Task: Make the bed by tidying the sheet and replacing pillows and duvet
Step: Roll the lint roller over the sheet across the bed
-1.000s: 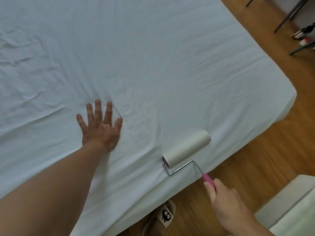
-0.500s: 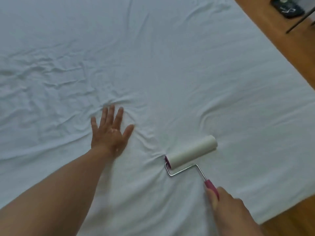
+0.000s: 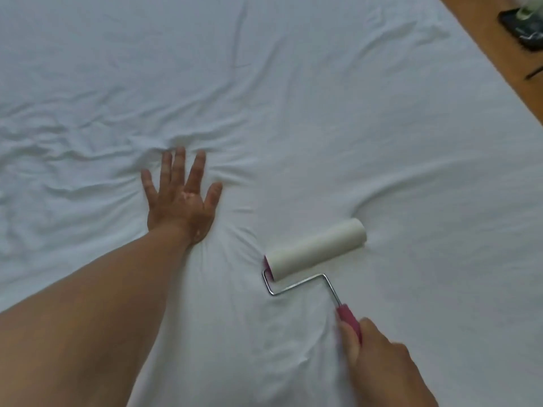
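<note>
– Head view: how did the hands sit?

– The left hand [image 3: 179,201] lay flat on the sheet [image 3: 323,113], fingers spread wide, creases bunched just beyond the fingertips. The right hand [image 3: 379,362] curled its fingers round the lint roller [image 3: 317,249] by its pink handle [image 3: 349,321], the roll resting on the sheet ahead of them.

– The risk?

– Probably the sticky roll dragging slack fabric into fresh folds between the hands, if the left palm eased off.

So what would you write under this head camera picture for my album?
Left hand presses flat on the wrinkled white sheet while the right hand grips a lint roller resting on it.
</note>
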A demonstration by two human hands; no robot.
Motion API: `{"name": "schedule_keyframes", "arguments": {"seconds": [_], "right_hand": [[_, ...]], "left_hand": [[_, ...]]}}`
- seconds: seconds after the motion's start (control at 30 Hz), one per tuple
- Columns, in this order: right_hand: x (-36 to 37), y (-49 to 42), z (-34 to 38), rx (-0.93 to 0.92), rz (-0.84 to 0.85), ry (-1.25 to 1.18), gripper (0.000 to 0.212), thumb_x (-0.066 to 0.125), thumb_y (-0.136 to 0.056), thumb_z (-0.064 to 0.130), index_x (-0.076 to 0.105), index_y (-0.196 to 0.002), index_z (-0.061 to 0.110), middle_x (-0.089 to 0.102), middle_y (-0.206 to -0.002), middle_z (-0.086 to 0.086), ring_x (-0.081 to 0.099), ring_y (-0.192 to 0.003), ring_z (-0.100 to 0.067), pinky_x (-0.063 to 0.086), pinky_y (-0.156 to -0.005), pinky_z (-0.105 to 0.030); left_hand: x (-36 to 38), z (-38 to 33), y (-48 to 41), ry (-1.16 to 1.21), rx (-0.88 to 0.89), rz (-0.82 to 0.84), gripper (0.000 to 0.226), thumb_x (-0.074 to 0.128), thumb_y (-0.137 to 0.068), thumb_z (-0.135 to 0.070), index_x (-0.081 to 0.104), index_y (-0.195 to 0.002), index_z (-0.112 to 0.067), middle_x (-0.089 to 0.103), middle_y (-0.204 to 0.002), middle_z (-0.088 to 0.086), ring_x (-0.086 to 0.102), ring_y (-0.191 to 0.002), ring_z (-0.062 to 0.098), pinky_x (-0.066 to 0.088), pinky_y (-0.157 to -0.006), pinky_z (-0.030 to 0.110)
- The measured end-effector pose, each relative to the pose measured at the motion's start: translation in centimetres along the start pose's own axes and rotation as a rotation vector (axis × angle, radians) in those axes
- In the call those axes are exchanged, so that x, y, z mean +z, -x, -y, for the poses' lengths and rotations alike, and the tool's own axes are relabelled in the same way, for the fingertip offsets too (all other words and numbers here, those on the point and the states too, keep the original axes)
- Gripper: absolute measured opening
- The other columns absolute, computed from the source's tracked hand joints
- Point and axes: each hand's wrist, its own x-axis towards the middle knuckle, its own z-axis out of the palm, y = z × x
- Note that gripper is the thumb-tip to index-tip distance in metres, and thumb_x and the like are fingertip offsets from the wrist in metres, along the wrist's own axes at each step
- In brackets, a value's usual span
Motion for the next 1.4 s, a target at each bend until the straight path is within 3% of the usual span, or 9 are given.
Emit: {"name": "schedule_keyframes", "arguments": {"seconds": [0.1,0.27,0.4,0.67,0.93,1.03,1.1,1.23,1.4], "right_hand": [[-0.1,0.7,0.7,-0.04,-0.036,-0.046,0.058,0.026,-0.095,0.072,0.045,-0.067,0.025,0.036,-0.049,-0.006,0.021,-0.037,-0.011,0.015,-0.042,-0.012],[-5.4,-7.5,11.5,-0.153,-0.05,-0.078,0.053,0.016,-0.096,0.068,0.049,-0.099,0.026,0.057,-0.095,-0.004,0.058,-0.096,-0.029,0.044,-0.078,-0.035],[-8.6,-13.2,20.5,-0.292,-0.05,-0.163,0.042,0.029,-0.104,0.055,0.049,-0.103,0.018,0.049,-0.094,-0.005,0.049,-0.087,-0.028,0.04,-0.077,-0.034],[-8.2,-9.6,16.3,-0.122,0.043,0.061,0.048,0.019,-0.098,0.064,0.049,-0.099,0.026,0.058,-0.096,-0.002,0.055,-0.093,-0.029,0.049,-0.087,-0.039],[-16.0,-18.6,34.1,-0.481,-0.082,-0.006,0.035,0.032,-0.106,0.019,0.052,-0.132,0.007,0.057,-0.128,-0.022,0.059,-0.114,-0.038,0.051,-0.091,-0.04],[-18.4,-20.8,37.0,-0.533,-0.161,-0.017,0.039,0.029,-0.106,0.018,0.053,-0.133,0.004,0.06,-0.124,-0.022,0.056,-0.098,-0.028,0.05,-0.086,-0.038],[-18.5,-21.6,37.0,-0.495,-0.167,0.015,0.04,0.028,-0.106,0.019,0.05,-0.137,0.005,0.058,-0.123,-0.02,0.05,-0.096,-0.025,0.045,-0.071,-0.033],[-15.4,-20.2,31.1,-0.405,-0.083,-0.023,0.039,0.03,-0.108,0.025,0.048,-0.137,0.007,0.056,-0.13,-0.024,0.059,-0.116,-0.039,0.049,-0.095,-0.041],[-9.9,-12.4,18.1,-0.097,-0.002,-0.004,0.046,0.026,-0.101,0.06,0.052,-0.093,0.023,0.065,-0.107,-0.011,0.054,-0.09,-0.033,0.044,-0.079,-0.038]], "left_hand": [[0.1,0.2,-2.3,-0.008,0.003,-0.034,0.071,-0.002,-0.094,-0.07,-0.017,-0.157,-0.041,-0.022,-0.167,-0.006,-0.025,-0.152,0.015,-0.012,-0.121,0.056],[0.9,0.3,-5.1,-0.007,-0.002,-0.116,0.076,0.0,-0.093,-0.073,-0.008,-0.16,-0.037,-0.018,-0.168,-0.005,-0.017,-0.154,0.018,-0.008,-0.122,0.057],[1.2,0.6,-6.8,-0.007,-0.007,-0.129,0.076,0.001,-0.092,-0.07,-0.002,-0.16,-0.036,-0.009,-0.169,-0.004,-0.013,-0.155,0.019,-0.006,-0.122,0.056],[1.9,1.0,-7.4,0.028,0.021,-0.209,0.074,0.016,-0.096,-0.067,0.015,-0.161,-0.032,0.009,-0.169,0.001,0.007,-0.156,0.025,0.003,-0.122,0.059],[2.7,1.2,-7.8,0.057,0.034,-0.22,0.074,0.024,-0.094,-0.064,0.018,-0.16,-0.031,0.011,-0.169,0.002,0.01,-0.155,0.026,0.005,-0.122,0.059],[3.0,1.3,-7.9,0.063,0.031,-0.213,0.074,0.022,-0.095,-0.064,0.014,-0.16,-0.032,0.009,-0.169,0.002,0.008,-0.155,0.026,0.004,-0.122,0.059],[3.2,1.2,-8.0,0.061,0.031,-0.214,0.074,0.021,-0.094,-0.064,0.013,-0.16,-0.032,0.008,-0.169,0.002,0.007,-0.156,0.026,0.004,-0.122,0.06],[3.3,1.3,-8.0,0.047,0.028,-0.212,0.074,0.02,-0.094,-0.065,0.013,-0.161,-0.032,0.007,-0.169,0.002,0.006,-0.156,0.026,0.004,-0.122,0.06],[3.0,1.2,-8.1,0.04,0.035,-0.194,0.074,0.018,-0.096,-0.064,0.018,-0.161,-0.029,0.009,-0.169,0.003,0.009,-0.156,0.027,0.005,-0.122,0.06]]}}
